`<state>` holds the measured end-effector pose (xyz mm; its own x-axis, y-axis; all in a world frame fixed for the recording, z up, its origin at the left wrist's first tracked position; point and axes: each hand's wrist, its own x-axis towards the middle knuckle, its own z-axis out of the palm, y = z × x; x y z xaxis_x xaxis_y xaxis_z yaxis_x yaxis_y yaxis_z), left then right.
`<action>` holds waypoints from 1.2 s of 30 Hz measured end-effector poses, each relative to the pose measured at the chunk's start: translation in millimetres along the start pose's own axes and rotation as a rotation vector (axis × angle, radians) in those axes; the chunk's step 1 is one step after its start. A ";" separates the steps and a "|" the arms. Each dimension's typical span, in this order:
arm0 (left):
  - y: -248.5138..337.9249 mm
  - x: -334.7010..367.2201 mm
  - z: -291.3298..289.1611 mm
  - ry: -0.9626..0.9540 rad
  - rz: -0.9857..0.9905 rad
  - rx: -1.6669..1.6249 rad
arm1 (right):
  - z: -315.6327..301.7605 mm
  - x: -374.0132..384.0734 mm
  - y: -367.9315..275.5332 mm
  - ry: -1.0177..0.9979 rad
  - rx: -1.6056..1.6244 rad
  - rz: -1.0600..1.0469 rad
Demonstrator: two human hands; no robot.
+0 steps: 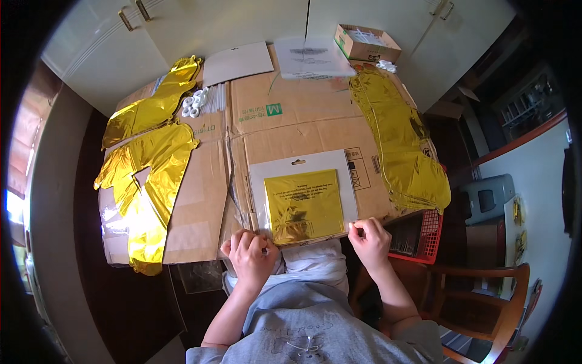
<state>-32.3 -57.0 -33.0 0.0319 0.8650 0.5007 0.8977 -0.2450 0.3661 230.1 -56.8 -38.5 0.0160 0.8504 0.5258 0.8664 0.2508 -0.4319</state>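
left hand (248, 258), right hand (371, 242) curled, pinching lower corners of package (304, 206)

Setting: room in a home, by appearance. Evidence, placed from the cardboard sheet (297, 136): pale cupboard doors (230, 27) with metal handles behind it; wooden armchair (519, 285) off its near right; curtain (29, 124), daylight to its left.

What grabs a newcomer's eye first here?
The shiny gold foil pieces on the left side of the cardboard, one catching a bright glare near its lower end. Then the larger gold foil sheet along the right side. Third, the gold-fronted flat packet at the near edge, between the person's left hand and right hand.
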 end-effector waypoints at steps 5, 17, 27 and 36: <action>-2.6 -0.8 -3.1 -0.054 -0.050 -0.013 | 3.0 -2.4 4.1 -0.018 0.078 0.193; 43.3 -13.9 -3.9 -0.361 0.407 -0.014 | 9.8 -16.8 -44.9 -0.158 -0.006 -0.410; 24.3 -21.8 0.6 -0.494 0.329 0.107 | -9.3 -13.0 -9.3 -0.304 -0.219 -0.136; 20.5 -16.4 -9.1 -0.407 0.286 0.105 | -26.8 -12.2 7.6 -0.323 -0.249 -0.108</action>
<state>-18.4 -80.2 -26.5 0.4327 0.8753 0.2158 0.8667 -0.4698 0.1677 249.9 -77.7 -28.5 -0.2049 0.9364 0.2848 0.9491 0.2612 -0.1759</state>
